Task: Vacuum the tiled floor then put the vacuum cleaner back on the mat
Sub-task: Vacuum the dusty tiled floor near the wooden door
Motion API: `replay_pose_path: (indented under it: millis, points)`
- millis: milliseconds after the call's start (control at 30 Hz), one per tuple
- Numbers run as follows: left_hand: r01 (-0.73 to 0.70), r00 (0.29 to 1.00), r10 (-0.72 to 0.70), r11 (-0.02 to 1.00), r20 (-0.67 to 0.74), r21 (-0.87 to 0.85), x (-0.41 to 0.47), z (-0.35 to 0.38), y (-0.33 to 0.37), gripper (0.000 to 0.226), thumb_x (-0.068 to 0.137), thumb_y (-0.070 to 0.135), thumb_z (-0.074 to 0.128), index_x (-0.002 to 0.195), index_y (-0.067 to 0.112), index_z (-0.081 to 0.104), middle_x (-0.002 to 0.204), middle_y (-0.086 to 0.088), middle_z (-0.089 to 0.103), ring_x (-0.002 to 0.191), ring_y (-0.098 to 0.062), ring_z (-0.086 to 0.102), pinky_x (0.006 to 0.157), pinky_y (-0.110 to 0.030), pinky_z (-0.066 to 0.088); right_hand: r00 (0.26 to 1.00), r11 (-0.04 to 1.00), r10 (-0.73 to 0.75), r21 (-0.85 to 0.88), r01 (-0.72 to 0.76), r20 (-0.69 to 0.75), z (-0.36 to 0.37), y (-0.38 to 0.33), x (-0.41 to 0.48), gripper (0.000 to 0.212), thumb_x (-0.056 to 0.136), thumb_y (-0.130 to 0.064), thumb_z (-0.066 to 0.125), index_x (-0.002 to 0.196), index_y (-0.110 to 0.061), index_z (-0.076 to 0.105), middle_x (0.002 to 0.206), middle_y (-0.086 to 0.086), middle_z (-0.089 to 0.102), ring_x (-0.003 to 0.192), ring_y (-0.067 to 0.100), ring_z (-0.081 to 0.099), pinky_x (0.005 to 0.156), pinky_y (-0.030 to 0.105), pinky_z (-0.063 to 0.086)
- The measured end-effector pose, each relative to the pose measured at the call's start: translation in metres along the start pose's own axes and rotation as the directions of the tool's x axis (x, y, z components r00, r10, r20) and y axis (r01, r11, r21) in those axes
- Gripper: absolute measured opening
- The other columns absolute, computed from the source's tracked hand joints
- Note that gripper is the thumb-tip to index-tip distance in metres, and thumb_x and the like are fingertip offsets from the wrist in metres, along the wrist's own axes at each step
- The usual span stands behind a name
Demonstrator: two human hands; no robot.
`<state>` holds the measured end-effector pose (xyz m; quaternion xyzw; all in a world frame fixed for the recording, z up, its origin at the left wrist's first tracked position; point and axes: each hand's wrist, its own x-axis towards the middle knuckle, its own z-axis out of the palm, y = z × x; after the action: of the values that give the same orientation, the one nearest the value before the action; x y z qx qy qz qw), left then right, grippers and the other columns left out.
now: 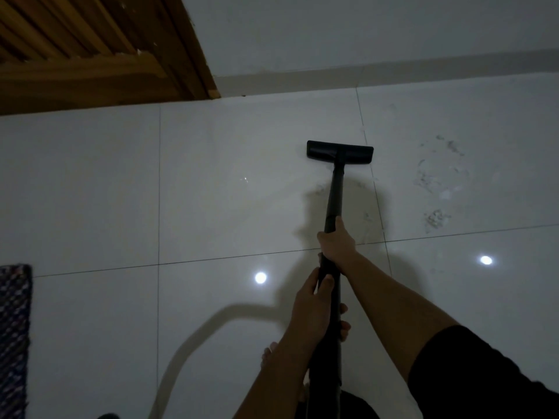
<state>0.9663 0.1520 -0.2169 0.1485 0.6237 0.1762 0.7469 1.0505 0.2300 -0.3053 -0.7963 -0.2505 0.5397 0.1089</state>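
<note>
A black vacuum wand (pixel 335 195) runs from my hands down to a flat black floor head (pixel 340 151) resting on the glossy white tiled floor (pixel 211 182). My right hand (pixel 336 241) grips the wand higher up the tube. My left hand (pixel 311 294) wraps around it just below. A patch of grey dust and debris (pixel 438 182) lies on the tiles to the right of the floor head. At the left edge a strip of a patterned woven mat (pixel 13 334) shows.
A wooden slatted door (pixel 90 46) stands at the back left, with a white wall and skirting (pixel 363 71) behind the floor head. A pale hose (pixel 193 346) curves over the tiles at the lower left. My bare toes (pixel 269 355) show beneath my left arm.
</note>
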Motion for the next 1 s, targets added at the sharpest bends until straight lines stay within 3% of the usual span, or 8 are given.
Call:
replay_pose_path:
  millis: [133,233,533,667,733,867,1000]
  points:
    - [-0.002,1.0,0.002,1.0,0.012,0.017,-0.006,0.002,-0.009,0.039,0.101,0.024,0.042,0.139,0.019,0.045,0.073,-0.008,0.055,0.046,-0.015,0.054,0.037,-0.022,0.046,1.0,1.0,0.026,0.016,-0.026,-0.008,-0.002,0.01,-0.007,0.072,0.095,-0.016,0.045,0.154,-0.025,0.004,0.113,0.019,0.055,0.078,0.029,0.059,0.082,0.042,0.056]
    - [-0.008,1.0,0.007,0.998,0.008,0.065,-0.013,0.007,-0.016,0.039,0.101,0.023,0.041,0.14,0.018,0.044,0.075,-0.008,0.056,0.047,-0.015,0.055,0.037,-0.021,0.046,0.999,0.999,0.044,-0.005,-0.044,-0.02,-0.007,0.019,-0.017,0.072,0.095,-0.017,0.044,0.154,-0.025,0.004,0.121,0.023,0.054,0.08,0.03,0.058,0.085,0.044,0.056]
    - [0.0,1.0,0.0,0.997,0.009,0.083,-0.047,0.014,-0.036,0.038,0.101,0.026,0.039,0.139,0.02,0.045,0.07,-0.012,0.054,0.044,-0.017,0.051,0.035,-0.019,0.045,0.999,0.999,0.045,0.015,-0.045,-0.02,-0.015,0.039,-0.05,0.072,0.095,-0.016,0.045,0.154,-0.025,0.004,0.109,0.018,0.055,0.076,0.028,0.057,0.081,0.039,0.055]
    - [0.01,1.0,-0.011,0.999,0.017,0.048,-0.057,0.008,-0.048,0.038,0.101,0.026,0.04,0.139,0.023,0.045,0.068,-0.013,0.053,0.042,-0.019,0.049,0.036,-0.021,0.044,0.999,0.999,0.046,0.009,-0.046,-0.008,-0.01,0.046,-0.062,0.072,0.095,-0.015,0.044,0.154,-0.024,0.004,0.114,0.02,0.055,0.062,0.018,0.052,0.076,0.034,0.052]
    - [0.012,1.0,-0.013,0.998,0.023,0.061,-0.06,0.002,-0.053,0.038,0.101,0.026,0.04,0.138,0.02,0.045,0.068,-0.014,0.053,0.041,-0.018,0.05,0.036,-0.02,0.044,0.999,0.999,0.046,0.026,-0.046,-0.006,-0.005,0.051,-0.066,0.073,0.094,-0.014,0.045,0.154,-0.025,0.004,0.105,0.017,0.052,0.063,0.02,0.053,0.079,0.037,0.054]
    - [-0.009,1.0,0.007,0.993,0.013,0.12,-0.067,-0.013,-0.066,0.04,0.101,0.024,0.039,0.139,0.012,0.043,0.067,-0.011,0.053,0.033,-0.01,0.051,0.034,-0.016,0.043,0.999,0.999,0.048,0.026,-0.048,-0.002,0.011,0.061,-0.077,0.074,0.094,-0.015,0.045,0.154,-0.027,0.003,0.108,0.018,0.054,0.068,0.025,0.056,0.084,0.044,0.056]
    - [0.023,1.0,-0.024,0.997,0.006,0.075,-0.084,-0.032,-0.084,0.038,0.101,0.026,0.04,0.137,0.014,0.045,0.074,-0.015,0.056,0.037,-0.015,0.05,0.034,-0.019,0.043,0.998,0.998,0.057,0.014,-0.058,0.019,0.034,0.073,-0.096,0.073,0.094,-0.015,0.044,0.154,-0.027,0.003,0.103,0.016,0.052,0.061,0.021,0.055,0.078,0.04,0.056]
